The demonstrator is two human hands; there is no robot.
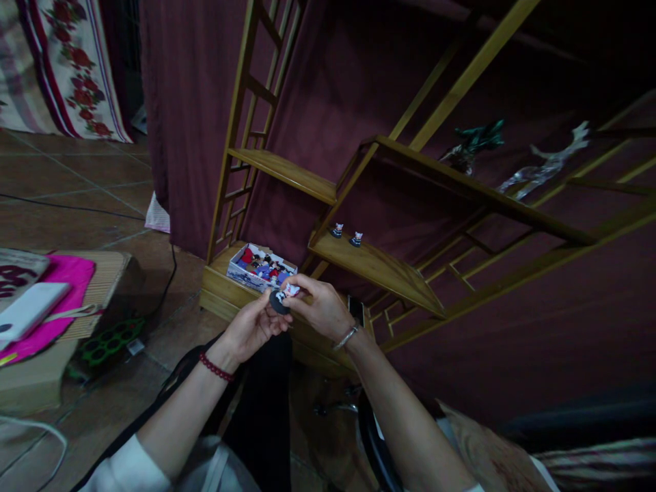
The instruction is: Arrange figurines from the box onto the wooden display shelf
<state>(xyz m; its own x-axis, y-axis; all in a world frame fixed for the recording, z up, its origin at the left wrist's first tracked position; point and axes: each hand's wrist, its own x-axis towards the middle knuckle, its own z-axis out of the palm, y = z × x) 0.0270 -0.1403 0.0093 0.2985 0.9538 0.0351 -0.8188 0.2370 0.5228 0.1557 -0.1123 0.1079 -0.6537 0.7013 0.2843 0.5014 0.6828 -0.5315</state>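
Note:
Between my two hands is a small white figurine with a round dark base. The fingers of my left hand grip the base from below. My right hand pinches the white upper part between thumb and fingers. Just behind the hands, a cardboard box full of small red, blue and dark figures sits on the low part of the wooden shelf unit. Two similar figurines, one left of the other, stand upright on a middle shelf.
A dark phone-like object lies right of my right wrist. Higher up, a clear deer-shaped ornament and a green ornament stand on another shelf. To the left are a cardboard stack and a white device. A chair stands below my right arm.

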